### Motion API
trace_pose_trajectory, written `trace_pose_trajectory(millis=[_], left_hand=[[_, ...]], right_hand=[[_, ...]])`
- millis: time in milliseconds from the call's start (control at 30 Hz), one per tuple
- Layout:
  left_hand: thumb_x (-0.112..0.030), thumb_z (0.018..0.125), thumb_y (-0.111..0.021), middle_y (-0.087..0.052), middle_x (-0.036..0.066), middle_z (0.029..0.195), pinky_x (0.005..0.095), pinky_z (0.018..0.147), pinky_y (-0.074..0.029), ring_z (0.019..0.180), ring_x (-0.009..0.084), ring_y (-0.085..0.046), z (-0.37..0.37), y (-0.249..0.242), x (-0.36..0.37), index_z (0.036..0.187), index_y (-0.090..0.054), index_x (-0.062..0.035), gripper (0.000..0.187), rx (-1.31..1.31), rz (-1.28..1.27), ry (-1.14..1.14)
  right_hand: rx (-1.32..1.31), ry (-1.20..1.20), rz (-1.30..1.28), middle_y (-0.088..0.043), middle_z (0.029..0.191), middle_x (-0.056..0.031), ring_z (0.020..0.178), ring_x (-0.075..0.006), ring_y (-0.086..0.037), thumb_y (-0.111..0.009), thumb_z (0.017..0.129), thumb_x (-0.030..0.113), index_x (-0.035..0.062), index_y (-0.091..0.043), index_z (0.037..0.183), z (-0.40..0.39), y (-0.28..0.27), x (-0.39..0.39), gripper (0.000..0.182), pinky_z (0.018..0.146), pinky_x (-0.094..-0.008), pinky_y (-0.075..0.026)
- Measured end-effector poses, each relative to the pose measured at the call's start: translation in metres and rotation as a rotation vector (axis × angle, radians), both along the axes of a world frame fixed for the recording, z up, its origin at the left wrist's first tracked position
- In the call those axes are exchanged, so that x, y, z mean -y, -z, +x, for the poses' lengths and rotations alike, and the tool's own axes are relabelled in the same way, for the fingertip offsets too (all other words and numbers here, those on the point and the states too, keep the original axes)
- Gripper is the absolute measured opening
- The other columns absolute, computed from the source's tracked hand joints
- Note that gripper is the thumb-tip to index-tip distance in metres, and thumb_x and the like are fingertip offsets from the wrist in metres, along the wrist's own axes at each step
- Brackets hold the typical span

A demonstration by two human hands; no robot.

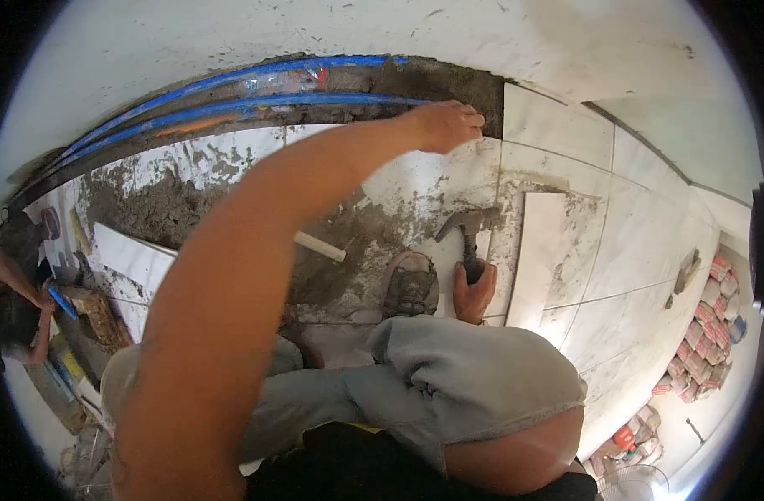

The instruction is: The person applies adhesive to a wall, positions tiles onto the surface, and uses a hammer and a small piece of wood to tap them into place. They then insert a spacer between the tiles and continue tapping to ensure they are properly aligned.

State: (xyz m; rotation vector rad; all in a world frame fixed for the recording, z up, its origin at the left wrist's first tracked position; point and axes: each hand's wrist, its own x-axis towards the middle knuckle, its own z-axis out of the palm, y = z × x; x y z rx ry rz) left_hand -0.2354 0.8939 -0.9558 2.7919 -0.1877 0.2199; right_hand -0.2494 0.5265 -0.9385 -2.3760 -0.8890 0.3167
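My left hand point(447, 127) reaches across to the wet mortar point(436, 82) in the strip along the wall, near the edge of the laid tiles. Its fingers are bent together and point right; whatever they may hold is hidden beneath them. Lower down, my right hand point(475, 292) is closed around the dark handle of a hammer point(469, 220). The hammer's head rests over the mortar-smeared floor tiles, its curved end to the left. A narrow cut strip of white tile point(536, 259) lies just right of that hand.
Two blue pipes point(298, 99) run along the wall strip. A wooden stick point(319, 245) and a cut tile piece point(133, 257) lie on the smeared floor. Stacked red-and-white bags point(706, 338) stand far right. Another person's arms point(32, 305) hold something blue at the left.
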Motion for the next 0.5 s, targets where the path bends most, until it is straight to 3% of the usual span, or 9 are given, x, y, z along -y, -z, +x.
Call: trace_pose_trajectory(millis=[133, 267, 367, 500], left_hand=[[-0.007, 0.088, -0.060, -0.060, 0.010, 0.119, 0.0387, 0.104, -0.046, 0.120, 0.0287, -0.054, -0.075, 0.015, -0.049, 0.115, -0.062, -0.0045, 0.028, 0.106, 0.031, 0.087], [-0.011, 0.090, -0.061, -0.060, 0.010, 0.115, 0.0380, 0.101, -0.046, 0.113, 0.0280, -0.057, -0.153, 0.003, -0.080, 0.120, -0.063, -0.0068, 0.030, -0.143, 0.084, 0.006], [-0.013, 0.093, -0.060, -0.060, 0.011, 0.114, 0.0419, 0.103, -0.044, 0.114, 0.0284, -0.056, -0.170, -0.015, -0.078, 0.125, -0.062, -0.0092, 0.032, -0.060, 0.019, -0.136], [-0.016, 0.095, -0.060, -0.060, 0.011, 0.117, 0.0466, 0.104, -0.042, 0.116, 0.0290, -0.056, -0.152, -0.010, -0.049, 0.130, -0.060, -0.0111, 0.035, 0.083, 0.158, -0.144]], right_hand=[[0.000, 0.002, -0.021, -0.056, 0.097, -0.0203, 0.090, -0.0383, -0.058, -0.075, 0.085, 0.021, -0.0028, -0.057, 0.111, 0.000, 0.001, 0.002, 0.039, 0.080, -0.0476, -0.047], [-0.029, 0.023, -0.036, -0.055, 0.098, -0.0211, 0.092, -0.0400, -0.057, -0.074, 0.085, 0.020, -0.0030, -0.056, 0.112, -0.001, -0.003, -0.002, 0.040, 0.081, -0.0476, -0.047], [0.075, -0.026, 0.003, -0.054, 0.093, -0.0201, 0.086, -0.0407, -0.056, -0.075, 0.083, 0.014, -0.0024, -0.056, 0.109, 0.000, -0.002, -0.003, 0.036, 0.075, -0.0471, -0.046], [0.087, -0.036, -0.076, -0.054, 0.094, -0.0213, 0.091, -0.0431, -0.056, -0.073, 0.085, 0.017, -0.0035, -0.056, 0.111, 0.000, 0.002, 0.002, 0.037, 0.080, -0.0483, -0.046]])
